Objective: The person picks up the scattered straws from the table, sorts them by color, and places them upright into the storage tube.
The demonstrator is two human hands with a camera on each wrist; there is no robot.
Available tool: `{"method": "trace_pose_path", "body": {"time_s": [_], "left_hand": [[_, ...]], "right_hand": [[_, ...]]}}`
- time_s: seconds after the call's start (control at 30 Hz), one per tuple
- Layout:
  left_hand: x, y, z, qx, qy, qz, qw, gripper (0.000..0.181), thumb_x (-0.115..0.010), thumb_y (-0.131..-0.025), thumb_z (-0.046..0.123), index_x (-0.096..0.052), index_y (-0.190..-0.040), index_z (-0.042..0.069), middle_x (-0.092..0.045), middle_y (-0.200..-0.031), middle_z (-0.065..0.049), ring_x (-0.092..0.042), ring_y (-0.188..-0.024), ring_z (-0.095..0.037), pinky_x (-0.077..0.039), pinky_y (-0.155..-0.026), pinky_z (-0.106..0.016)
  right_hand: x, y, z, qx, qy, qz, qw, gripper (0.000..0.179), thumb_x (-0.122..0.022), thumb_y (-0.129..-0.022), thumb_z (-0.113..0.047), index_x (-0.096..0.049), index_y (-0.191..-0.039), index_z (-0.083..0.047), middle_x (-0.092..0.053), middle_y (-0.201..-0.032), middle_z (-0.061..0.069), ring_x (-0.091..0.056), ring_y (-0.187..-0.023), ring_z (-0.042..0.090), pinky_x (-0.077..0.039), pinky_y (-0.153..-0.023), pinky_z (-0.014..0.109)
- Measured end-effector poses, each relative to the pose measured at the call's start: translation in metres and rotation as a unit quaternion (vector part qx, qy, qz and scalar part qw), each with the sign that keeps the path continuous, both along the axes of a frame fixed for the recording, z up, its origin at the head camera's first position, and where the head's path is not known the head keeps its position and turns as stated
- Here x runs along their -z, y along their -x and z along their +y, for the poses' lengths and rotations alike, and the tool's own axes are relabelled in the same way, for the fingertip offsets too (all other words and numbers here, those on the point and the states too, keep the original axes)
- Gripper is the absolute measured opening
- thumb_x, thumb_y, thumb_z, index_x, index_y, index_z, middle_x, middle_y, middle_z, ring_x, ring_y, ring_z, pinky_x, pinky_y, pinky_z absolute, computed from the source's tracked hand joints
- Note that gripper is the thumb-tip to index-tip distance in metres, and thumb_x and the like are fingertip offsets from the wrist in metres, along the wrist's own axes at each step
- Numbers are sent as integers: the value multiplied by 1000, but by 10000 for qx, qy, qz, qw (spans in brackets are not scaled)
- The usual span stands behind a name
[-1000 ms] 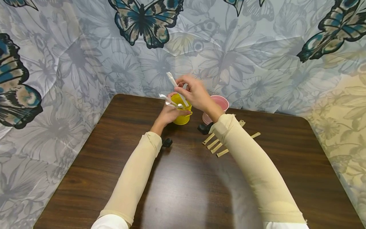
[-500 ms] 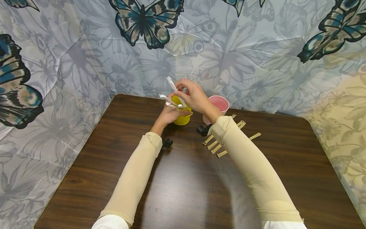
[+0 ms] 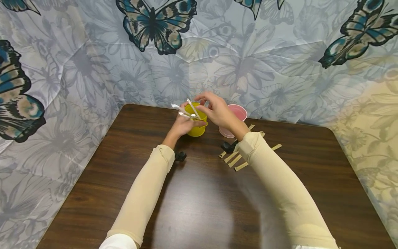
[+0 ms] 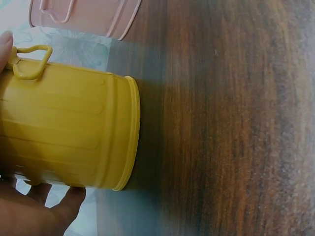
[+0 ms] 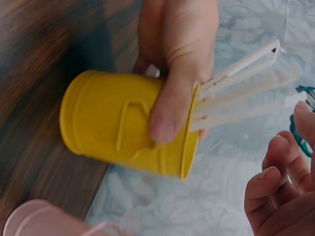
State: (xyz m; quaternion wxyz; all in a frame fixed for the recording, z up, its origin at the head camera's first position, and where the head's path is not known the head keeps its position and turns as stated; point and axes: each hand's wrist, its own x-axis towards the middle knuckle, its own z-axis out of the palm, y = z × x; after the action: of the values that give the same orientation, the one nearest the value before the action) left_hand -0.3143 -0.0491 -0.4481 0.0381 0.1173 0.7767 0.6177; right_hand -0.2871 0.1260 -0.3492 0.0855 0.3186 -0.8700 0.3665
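Note:
A yellow bucket with small side handles stands upright near the table's back edge. My left hand grips it, the thumb lying over the side near a handle in the right wrist view. Several white paper-wrapped straws lean out of its mouth; one bears dark print. Just right of the rim in the head view is my right hand, fingers loosely bent and holding nothing. In the right wrist view its thumb comes right up to the tip of one straw. The straws' lower ends are hidden inside the bucket.
Right of the yellow bucket stands a pink bucket, partly behind the right wrist. Several flat tan strips lie side by side under the right forearm. A butterfly-print cloth hangs close behind the table.
The straw in my right hand has gone down into the yellow bucket, and the fingers have let go of it. The left hand keeps its grip on the bucket.

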Motion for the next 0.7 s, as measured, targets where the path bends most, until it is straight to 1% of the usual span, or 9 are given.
{"method": "trace_pose_path", "body": {"time_s": [0.13,0.23,0.4,0.47,0.53,0.7], "left_hand": [[0,-3,1,-173,115,-83,9997,113,-92,-75,24,-15,-157,11,-33,-156,-15,-47,-136,-31,-38,-119,-44],[0,-5,2,-314,175,-97,9993,116,-94,-72,26,-16,-158,13,-35,-154,-17,-48,-134,-33,-39,-118,-45],[-1,-10,2,-479,266,70,9985,120,-95,-69,27,-17,-158,12,-32,-156,-18,-46,-137,-33,-38,-119,-45],[-1,-13,0,-553,291,121,9980,120,-96,-68,27,-18,-158,10,-29,-158,-18,-43,-139,-33,-38,-120,-45],[-1,-16,-1,-629,240,155,9976,120,-96,-68,26,-19,-158,7,-27,-159,-19,-43,-140,-33,-38,-120,-45],[-2,-27,-6,-782,292,122,9964,118,-96,-68,25,-21,-156,4,-29,-158,-21,-39,-143,-34,-34,-122,-47]], "right_hand": [[2,-10,15,-84,-105,71,9999,29,-69,-98,-14,-63,-126,-6,-66,-104,12,-50,-64,22,-42,-62,27],[5,-18,29,-66,-329,74,9994,31,-69,-98,-15,-63,-127,-7,-65,-105,11,-50,-65,19,-43,-62,25],[6,-35,52,-74,-731,-66,9973,36,-69,-98,-18,-61,-132,-8,-65,-104,7,-53,-70,19,-46,-67,28],[6,-41,60,-70,-842,-148,9963,36,-70,-98,-19,-61,-132,-9,-65,-103,5,-54,-72,18,-48,-70,28],[7,-44,67,-58,-938,-167,9954,33,-69,-98,-19,-62,-129,-10,-65,-105,3,-55,-74,16,-49,-72,28],[9,-53,80,6,-1044,-188,9944,30,-69,-98,-17,-63,-127,-13,-66,-108,2,-57,-77,16,-49,-74,29]]}}
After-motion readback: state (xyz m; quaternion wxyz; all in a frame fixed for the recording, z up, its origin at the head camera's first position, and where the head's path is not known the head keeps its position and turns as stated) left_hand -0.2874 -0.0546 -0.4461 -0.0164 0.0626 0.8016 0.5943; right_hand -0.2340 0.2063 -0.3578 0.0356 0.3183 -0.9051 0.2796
